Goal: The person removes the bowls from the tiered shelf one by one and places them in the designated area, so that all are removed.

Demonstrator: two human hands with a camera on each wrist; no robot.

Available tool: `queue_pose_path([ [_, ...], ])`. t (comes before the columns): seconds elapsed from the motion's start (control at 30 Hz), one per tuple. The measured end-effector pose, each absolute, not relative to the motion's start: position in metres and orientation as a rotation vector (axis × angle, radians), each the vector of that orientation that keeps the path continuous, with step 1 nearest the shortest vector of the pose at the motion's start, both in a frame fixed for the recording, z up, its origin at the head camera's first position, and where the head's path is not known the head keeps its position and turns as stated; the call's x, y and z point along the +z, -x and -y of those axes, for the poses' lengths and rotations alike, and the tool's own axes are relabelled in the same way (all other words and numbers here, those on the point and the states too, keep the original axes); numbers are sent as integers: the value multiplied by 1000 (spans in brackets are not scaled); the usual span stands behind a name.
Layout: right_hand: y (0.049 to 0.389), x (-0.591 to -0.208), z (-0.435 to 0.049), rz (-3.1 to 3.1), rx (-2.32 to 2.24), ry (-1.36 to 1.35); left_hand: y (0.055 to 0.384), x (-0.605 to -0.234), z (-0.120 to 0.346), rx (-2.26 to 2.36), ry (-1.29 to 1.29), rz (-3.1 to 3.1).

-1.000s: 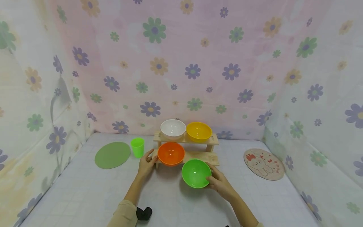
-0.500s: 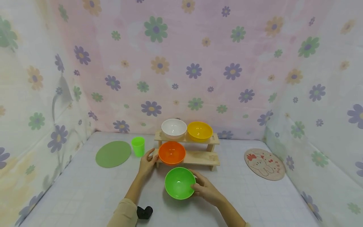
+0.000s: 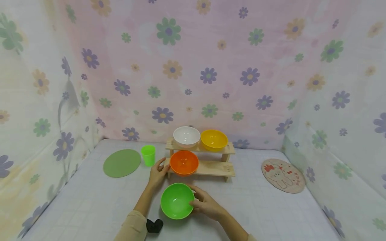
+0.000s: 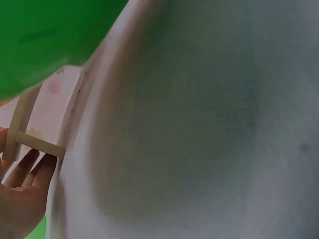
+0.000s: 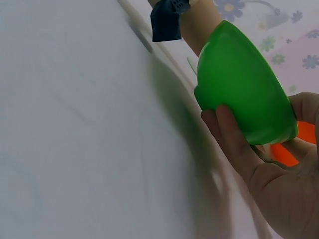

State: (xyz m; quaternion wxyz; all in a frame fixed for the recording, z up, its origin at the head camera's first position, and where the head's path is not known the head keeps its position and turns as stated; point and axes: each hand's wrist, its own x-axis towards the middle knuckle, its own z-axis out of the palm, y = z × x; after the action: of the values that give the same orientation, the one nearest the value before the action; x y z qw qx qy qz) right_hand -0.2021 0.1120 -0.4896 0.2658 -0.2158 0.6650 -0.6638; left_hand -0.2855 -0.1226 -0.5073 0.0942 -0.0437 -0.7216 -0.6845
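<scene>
My right hand (image 3: pixel 208 205) grips a green bowl (image 3: pixel 177 201) by its right side, thumb at the rim and fingers under it in the right wrist view. The bowl hangs over the table in front of a two-tier wooden rack (image 3: pixel 212 167). My left hand (image 3: pixel 158 174) holds the left end of the rack's lower shelf, its fingers against the wood in the left wrist view. An orange bowl (image 3: pixel 184 163) sits on that shelf, beside the left fingertips. On the upper shelf stand a white bowl (image 3: pixel 186 136) and a yellow bowl (image 3: pixel 214 140).
A bright green cup (image 3: pixel 148 155) stands left of the rack, near a round green mat (image 3: pixel 122 163). On the right lies a round mat with a rabbit picture (image 3: pixel 283 175). A black device (image 3: pixel 154 226) shows at the left wrist. Flowered cloth walls (image 3: pixel 193 83) surround the table.
My right hand has carried the green bowl left and toward me, away from the rack's lower shelf. My left hand has stayed on the rack's left end.
</scene>
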Motion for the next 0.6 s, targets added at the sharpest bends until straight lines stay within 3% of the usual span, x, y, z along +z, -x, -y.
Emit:
queue_pose_path([
  [0.27,197,-497,-102,-1766,-1764,600,268,-481,120,-2017,150,2180],
  [0.6,199,-496,-105,-1809,-1709,624,264,-476,118,-2014,126,2190],
])
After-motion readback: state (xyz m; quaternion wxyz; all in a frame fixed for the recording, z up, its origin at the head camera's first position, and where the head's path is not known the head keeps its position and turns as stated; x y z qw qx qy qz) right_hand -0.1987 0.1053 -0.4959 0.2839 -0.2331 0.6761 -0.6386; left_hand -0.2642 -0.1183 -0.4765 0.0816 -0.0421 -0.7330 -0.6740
